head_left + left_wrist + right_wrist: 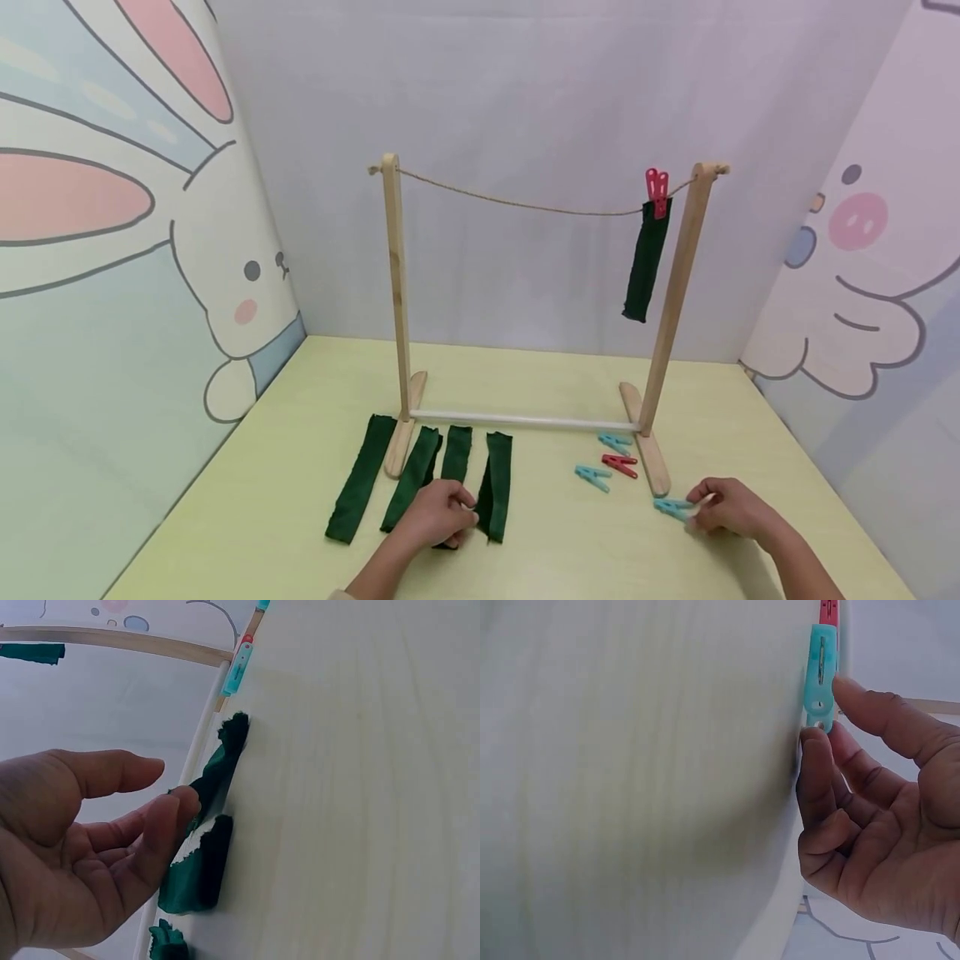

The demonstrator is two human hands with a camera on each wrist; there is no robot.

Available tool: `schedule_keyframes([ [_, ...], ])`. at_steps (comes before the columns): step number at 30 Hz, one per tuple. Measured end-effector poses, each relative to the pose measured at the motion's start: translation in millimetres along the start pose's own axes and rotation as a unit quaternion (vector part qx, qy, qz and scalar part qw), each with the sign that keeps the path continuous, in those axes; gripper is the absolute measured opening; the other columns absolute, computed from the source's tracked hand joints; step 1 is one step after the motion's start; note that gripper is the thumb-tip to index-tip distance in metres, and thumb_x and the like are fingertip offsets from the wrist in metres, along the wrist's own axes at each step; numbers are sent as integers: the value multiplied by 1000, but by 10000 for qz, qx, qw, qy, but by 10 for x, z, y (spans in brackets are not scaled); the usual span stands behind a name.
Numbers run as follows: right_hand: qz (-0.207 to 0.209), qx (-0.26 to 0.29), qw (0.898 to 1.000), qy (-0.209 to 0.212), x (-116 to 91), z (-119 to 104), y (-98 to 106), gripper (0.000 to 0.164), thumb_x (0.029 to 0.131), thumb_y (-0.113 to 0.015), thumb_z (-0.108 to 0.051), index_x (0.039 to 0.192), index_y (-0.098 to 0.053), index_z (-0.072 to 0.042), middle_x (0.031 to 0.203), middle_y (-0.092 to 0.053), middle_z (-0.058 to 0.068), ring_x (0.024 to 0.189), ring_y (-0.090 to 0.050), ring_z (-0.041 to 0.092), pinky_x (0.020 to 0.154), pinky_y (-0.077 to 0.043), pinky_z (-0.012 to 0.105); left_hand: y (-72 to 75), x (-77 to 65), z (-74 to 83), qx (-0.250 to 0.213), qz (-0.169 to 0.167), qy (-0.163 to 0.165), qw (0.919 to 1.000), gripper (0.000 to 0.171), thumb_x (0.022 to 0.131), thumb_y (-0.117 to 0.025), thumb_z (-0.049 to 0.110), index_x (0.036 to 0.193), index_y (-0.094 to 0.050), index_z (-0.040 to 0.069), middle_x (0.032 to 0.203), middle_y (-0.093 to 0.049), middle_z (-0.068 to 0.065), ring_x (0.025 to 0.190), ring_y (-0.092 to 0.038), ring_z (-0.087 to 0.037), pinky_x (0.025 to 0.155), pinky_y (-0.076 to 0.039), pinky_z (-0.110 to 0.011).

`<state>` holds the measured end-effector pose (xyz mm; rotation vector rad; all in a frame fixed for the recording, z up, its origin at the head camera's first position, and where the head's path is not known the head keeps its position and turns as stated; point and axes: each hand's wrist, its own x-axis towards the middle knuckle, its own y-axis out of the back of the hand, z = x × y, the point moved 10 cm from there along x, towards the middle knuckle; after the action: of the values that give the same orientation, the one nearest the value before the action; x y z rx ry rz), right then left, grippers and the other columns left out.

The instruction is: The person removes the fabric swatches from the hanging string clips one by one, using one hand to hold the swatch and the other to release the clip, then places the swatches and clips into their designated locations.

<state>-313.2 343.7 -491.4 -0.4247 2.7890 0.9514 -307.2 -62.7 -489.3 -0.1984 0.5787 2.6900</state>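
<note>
My left hand (438, 512) is over the dark green cloth strips, above the third strip (457, 454) from the left. Its thumb and index finger stand apart in the left wrist view, with nothing gripped between them; whether a fingertip touches the cloth (191, 877) is hard to tell. On the right, my right hand (727, 508) has its thumb and fingertips around the handle end of a light blue clothespin (670, 506), which lies by the stand's right foot. The right wrist view shows this clothespin (821, 664) between thumb and fingers.
A wooden stand (397, 283) carries a sagging string (525, 205). One green strip (647, 262) hangs at its right end under a red clothespin (657, 193). More light blue clothespins (594, 476) and a red one (620, 465) lie near the right foot. Printed walls flank the table.
</note>
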Motion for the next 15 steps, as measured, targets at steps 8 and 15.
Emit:
schedule_keyframes([
  [8, 286, 115, 9989, -343, -74, -112, 162, 36, 85, -67, -19, 106, -54, 8, 80, -61, 5, 68, -57, 23, 50, -37, 30, 69, -38, 96, -366, -75, -207, 9991, 19, 83, -67, 7, 97, -60, -3, 71, -60, -9, 57, -60, -23, 51, -50, -33],
  [15, 652, 213, 9976, -103, -134, -423, 396, 44, 89, -63, -22, 117, -49, 10, 86, -62, 11, 78, -58, 27, 61, -43, 38, 140, -36, 242, -503, 50, -491, 9975, 21, 84, -67, 9, 99, -60, -4, 73, -62, -13, 59, -60, -22, 52, -51, -33],
])
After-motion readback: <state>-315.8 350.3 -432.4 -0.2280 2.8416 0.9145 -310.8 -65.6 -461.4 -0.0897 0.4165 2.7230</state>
